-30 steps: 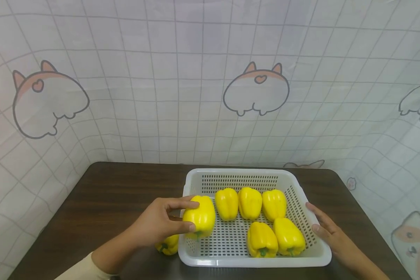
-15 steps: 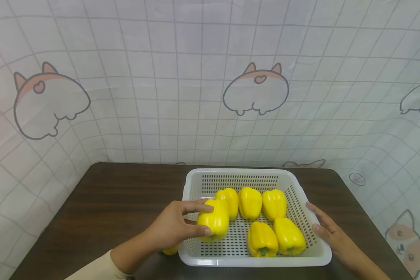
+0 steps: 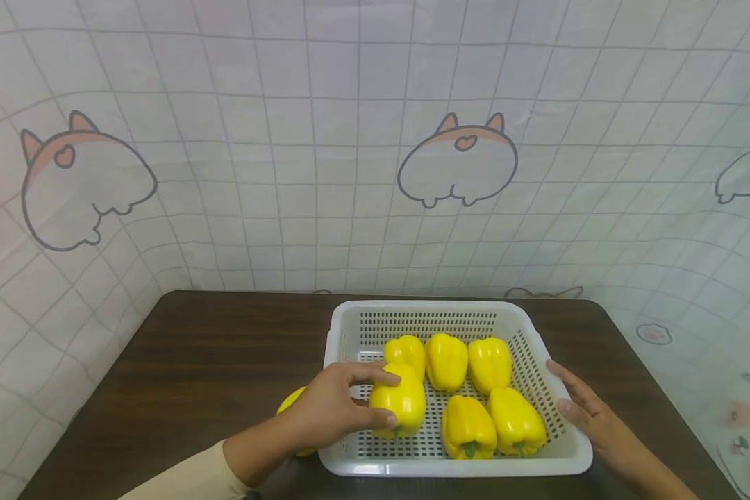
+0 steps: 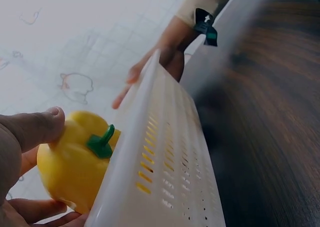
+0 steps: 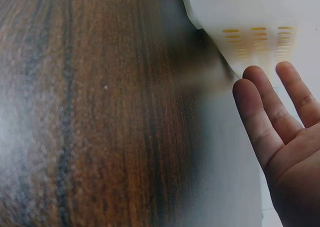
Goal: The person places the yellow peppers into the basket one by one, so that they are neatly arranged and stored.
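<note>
My left hand grips a yellow bell pepper between thumb and fingers inside the left part of a white perforated basket. In the left wrist view, this bell pepper, with its green stem, is beside the basket's side wall. My right hand rests at the basket's right rim, thumb and fingertips against it. The right wrist view shows several fingers of that hand extended near the basket's outer wall. Inside the basket, several more bell peppers stand at the back and front right.
Another yellow bell pepper sits on the dark wooden table left of the basket, partly hidden behind my left hand. A white gridded cloth with corgi drawings hangs behind the table and along both sides.
My left hand has carried the bell pepper rightward and slightly toward me, farther inside the basket. The right hand and the basket have stayed in place.
</note>
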Demonstrator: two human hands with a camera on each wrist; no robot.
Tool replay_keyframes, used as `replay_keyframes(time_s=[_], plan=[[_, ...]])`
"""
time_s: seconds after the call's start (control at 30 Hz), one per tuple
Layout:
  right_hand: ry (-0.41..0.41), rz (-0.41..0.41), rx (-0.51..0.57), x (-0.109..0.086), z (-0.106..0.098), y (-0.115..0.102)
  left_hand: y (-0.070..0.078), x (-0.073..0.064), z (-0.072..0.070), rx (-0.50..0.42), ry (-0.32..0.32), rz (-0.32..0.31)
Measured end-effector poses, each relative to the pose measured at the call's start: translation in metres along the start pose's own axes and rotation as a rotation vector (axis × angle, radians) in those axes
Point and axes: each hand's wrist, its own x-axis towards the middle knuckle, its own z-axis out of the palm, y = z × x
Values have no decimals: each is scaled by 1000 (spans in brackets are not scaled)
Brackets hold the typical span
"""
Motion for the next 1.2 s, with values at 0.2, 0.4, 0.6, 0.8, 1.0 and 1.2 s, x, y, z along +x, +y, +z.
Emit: replay_keyframes(time_s=[0.2,0.4,0.6,0.8,1.0,1.2], plan=[[-9,-42,2,-1,1,0,2,7,7,41,-14,-24],[-18,-67,2,0,1,0,2,13,14,90,-27,-46],[-18,-74,11,1,1,1,0,21,21,138,-45,-65],[-19,-83,11,1,-1,3,1,25,30,89,-63,-114],[-32,-110,15,3,-2,4,-3,29,37,21,-40,-178],[-32,-112,8,2,-2,5,-4,31,42,-31,-14,-239]])
